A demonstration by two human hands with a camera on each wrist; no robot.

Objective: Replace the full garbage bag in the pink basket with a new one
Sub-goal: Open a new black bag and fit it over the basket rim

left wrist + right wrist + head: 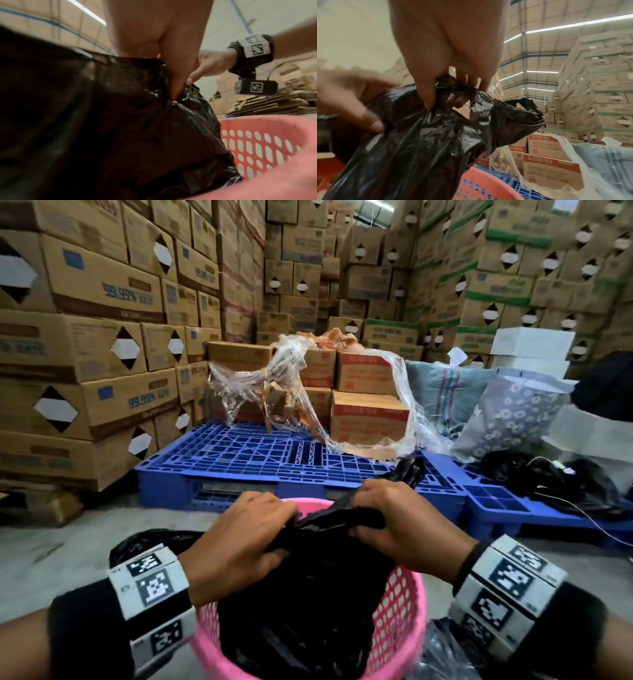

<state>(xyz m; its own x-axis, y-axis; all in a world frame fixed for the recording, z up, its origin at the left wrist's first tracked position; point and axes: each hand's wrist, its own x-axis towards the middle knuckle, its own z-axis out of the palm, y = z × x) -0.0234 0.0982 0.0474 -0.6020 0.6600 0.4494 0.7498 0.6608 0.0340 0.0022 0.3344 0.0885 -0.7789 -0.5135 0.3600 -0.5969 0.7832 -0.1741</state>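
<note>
A black garbage bag (308,594) hangs over the pink perforated basket (400,621) at the bottom centre of the head view, its lower part inside the basket. My left hand (246,539) grips the bag's top edge on the left. My right hand (400,518) grips the top edge on the right, where a bunched black tail (409,470) sticks up behind it. In the right wrist view the right hand's fingers (428,97) pinch gathered black plastic (423,135). The left wrist view shows the bag (120,128), the basket wall (257,146) and the left hand's fingers (175,81) curled into the plastic.
A blue plastic pallet (260,460) lies just beyond the basket, carrying cartons (368,416) in torn clear wrap. Stacked cardboard boxes (85,337) wall in the left and back. Cloth bags (513,412) and black bags (548,481) sit on the right. Another black bag (144,542) lies left of the basket.
</note>
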